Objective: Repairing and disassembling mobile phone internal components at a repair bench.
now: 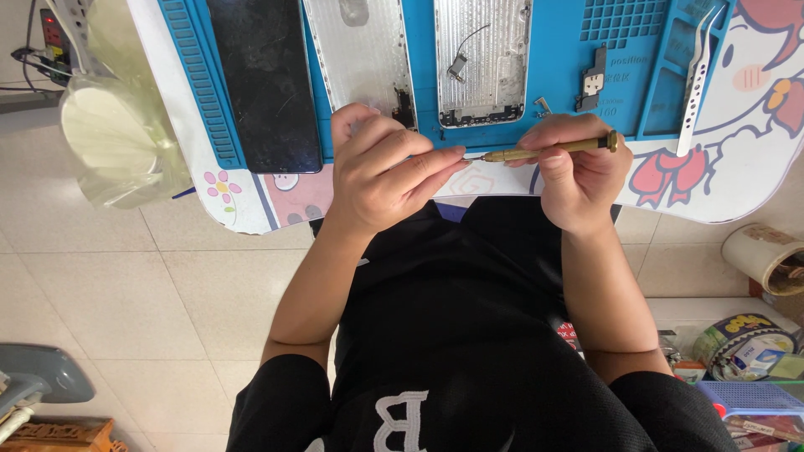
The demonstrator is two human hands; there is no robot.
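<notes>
My right hand holds a slim brass screwdriver level, with its tip pointing left. My left hand pinches thumb and forefinger at that tip; whether a tiny part sits between them is too small to tell. Both hands hover over the near edge of a blue repair mat. On the mat lie a black phone screen, two silver phone back housings and a small dark part.
Silver tweezers lie on the mat's right side. The mat rests on a small white cartoon-printed table. A pale green plastic object stands left, tape rolls and a blue basket right, on a tiled floor.
</notes>
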